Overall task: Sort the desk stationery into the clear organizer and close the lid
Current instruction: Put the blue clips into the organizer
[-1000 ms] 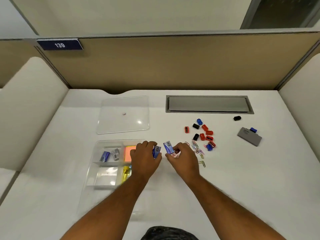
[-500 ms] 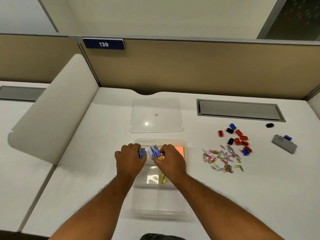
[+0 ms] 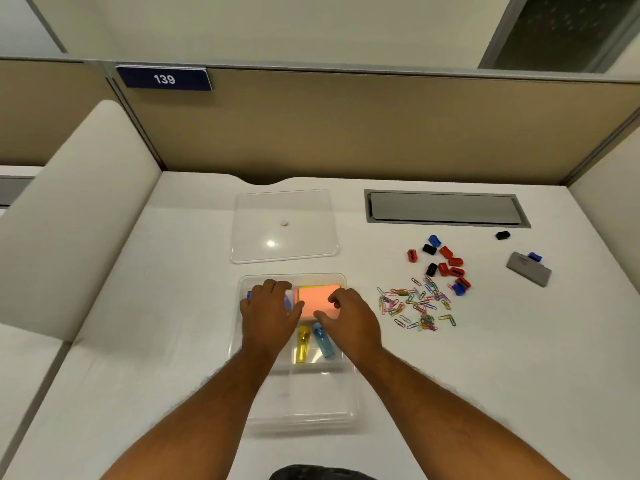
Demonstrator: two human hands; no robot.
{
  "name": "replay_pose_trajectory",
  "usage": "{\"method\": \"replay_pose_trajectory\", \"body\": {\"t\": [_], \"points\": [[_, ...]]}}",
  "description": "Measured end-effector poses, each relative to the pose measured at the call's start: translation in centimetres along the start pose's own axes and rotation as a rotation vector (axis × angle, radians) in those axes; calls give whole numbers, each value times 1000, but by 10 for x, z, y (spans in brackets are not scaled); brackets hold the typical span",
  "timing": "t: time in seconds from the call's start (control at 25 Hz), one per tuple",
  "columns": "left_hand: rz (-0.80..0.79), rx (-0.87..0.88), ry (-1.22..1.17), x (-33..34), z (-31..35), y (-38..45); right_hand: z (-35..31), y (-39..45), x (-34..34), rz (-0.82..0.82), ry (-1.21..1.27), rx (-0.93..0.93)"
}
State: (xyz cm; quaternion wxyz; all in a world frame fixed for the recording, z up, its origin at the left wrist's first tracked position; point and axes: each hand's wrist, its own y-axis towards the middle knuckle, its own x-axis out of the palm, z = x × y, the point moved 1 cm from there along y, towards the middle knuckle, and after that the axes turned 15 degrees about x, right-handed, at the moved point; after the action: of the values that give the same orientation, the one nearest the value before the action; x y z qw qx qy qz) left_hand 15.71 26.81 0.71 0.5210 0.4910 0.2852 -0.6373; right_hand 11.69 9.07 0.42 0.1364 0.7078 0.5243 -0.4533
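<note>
Now both hands [image 3: 270, 315] hover over organizer [image 3: 348, 393], boxes gone.

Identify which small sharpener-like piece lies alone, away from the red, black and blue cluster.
The black piece lying by itself just below the grey desk hatch, right of the cluster.

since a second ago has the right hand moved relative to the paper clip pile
Yes. The right hand went left, away from the paper clip pile; it was at the pile's edge and is now over the clear organizer.
</note>
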Motion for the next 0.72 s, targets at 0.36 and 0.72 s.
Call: {"method": "replay_pose_trajectory", "body": {"t": [0.36, 0.72], "points": [[-99, 295, -52, 57, 172, 53, 129, 40, -115, 169, 136, 144], [-260, 340, -181, 149, 349, 115, 264, 123, -221, 255, 139, 253]]}}
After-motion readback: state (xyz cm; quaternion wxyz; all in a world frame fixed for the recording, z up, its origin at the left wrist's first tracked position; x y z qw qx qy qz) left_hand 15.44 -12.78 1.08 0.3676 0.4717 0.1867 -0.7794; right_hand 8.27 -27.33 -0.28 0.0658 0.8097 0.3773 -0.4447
